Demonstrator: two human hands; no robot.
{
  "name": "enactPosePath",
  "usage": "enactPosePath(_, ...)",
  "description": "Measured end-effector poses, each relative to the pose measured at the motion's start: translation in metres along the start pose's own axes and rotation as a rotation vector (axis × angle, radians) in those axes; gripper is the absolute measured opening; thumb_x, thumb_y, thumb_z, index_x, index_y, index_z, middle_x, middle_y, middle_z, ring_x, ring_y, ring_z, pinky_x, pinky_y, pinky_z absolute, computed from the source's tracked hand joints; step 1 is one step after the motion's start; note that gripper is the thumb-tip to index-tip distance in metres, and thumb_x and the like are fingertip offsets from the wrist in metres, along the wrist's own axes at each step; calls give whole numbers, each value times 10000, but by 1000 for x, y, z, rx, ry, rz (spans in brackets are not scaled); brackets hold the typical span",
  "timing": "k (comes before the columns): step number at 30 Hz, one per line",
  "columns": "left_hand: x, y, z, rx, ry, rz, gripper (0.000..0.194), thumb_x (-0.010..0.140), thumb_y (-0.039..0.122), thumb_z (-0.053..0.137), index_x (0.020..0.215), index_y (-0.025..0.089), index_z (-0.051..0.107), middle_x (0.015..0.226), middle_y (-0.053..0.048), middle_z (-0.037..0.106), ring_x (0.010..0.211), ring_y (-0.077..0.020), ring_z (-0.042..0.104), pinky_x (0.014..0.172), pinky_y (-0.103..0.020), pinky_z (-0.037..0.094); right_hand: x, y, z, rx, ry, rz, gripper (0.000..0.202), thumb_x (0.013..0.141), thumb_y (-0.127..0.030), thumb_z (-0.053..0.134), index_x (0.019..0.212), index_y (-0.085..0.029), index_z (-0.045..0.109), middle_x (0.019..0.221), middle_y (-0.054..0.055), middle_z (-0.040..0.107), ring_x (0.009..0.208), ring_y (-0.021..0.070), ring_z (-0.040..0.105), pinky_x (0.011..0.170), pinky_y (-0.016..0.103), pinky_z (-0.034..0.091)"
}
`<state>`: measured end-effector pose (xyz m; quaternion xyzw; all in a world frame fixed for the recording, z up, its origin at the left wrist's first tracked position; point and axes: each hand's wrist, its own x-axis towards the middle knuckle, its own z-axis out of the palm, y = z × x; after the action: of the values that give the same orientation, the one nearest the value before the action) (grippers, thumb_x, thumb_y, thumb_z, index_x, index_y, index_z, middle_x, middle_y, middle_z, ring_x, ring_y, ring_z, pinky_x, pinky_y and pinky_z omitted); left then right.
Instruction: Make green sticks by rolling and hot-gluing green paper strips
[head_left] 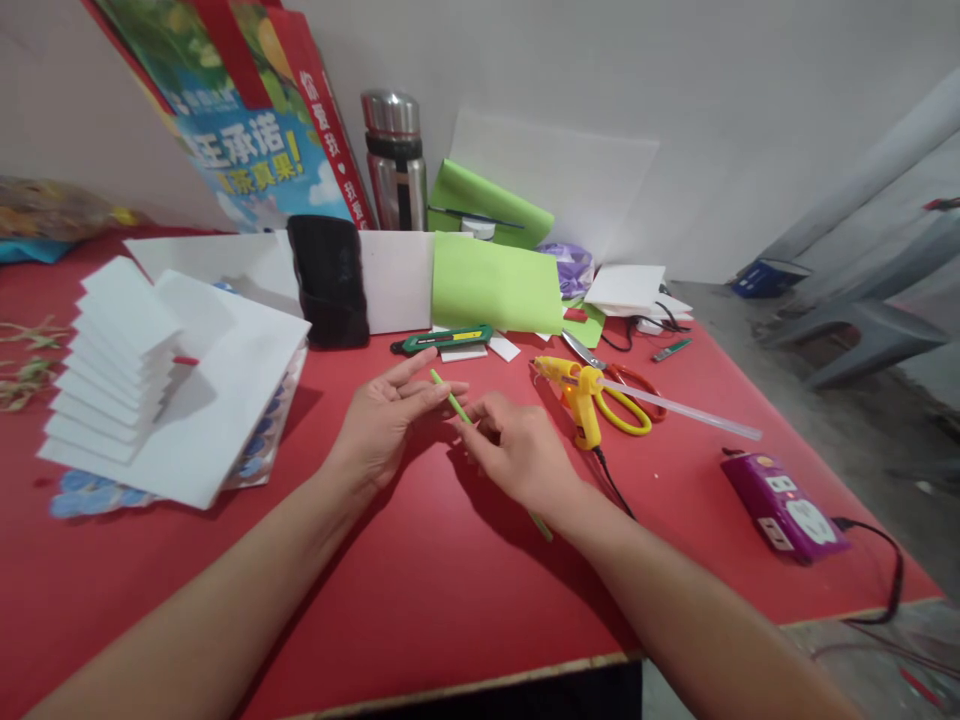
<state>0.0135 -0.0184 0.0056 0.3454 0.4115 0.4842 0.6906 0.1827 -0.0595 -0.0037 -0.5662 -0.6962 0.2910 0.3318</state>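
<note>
A thin green stick (451, 396) slants between both hands above the red table (420, 600). My left hand (394, 412) pinches its upper part between thumb and fingers. Lower down, my right hand (517, 447) grips the same stick, whose far end shows below the palm. Just beyond the hands lies a green cutter knife (446, 340), with small white paper pieces (502, 347) beside it. To the right of my right hand is a yellow glue gun (583, 400) holding a clear glue stick.
Folded white paper (112, 370) and sheets lie at the left. A black phone (328, 280), a steel flask (396, 165) and green paper (495, 285) stand behind. Scissors (626, 413) are by the glue gun; a purple power box (784, 505) with a cable is at the right.
</note>
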Motion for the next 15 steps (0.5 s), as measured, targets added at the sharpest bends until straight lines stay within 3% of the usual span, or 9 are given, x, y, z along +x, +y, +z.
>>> enactPosePath(4,0,0,0,12,-2,42,709,702,194,915,1355,131,647,872,-98,826,755,-202,772,706,-299,618,-4,-3,-1,39,-21,-37,254,1020,-351,545,798,-226,552,702,34,726,632,172,692,602,276,435)
enactPosePath(8,1,3,-1,4,-12,59,614,655,198,944,1226,131,729,767,-55,795,716,-172,750,685,-260,597,-6,-7,-1,389,-206,74,319,1042,-419,495,791,-223,515,624,5,694,526,148,685,527,243,494)
enactPosePath(15,-4,3,3,39,-5,54,494,644,206,944,1113,163,795,729,-28,764,568,-142,675,574,-269,549,3,-7,-1,925,-376,266,411,899,-592,676,881,-187,611,611,4,719,463,143,662,457,239,533)
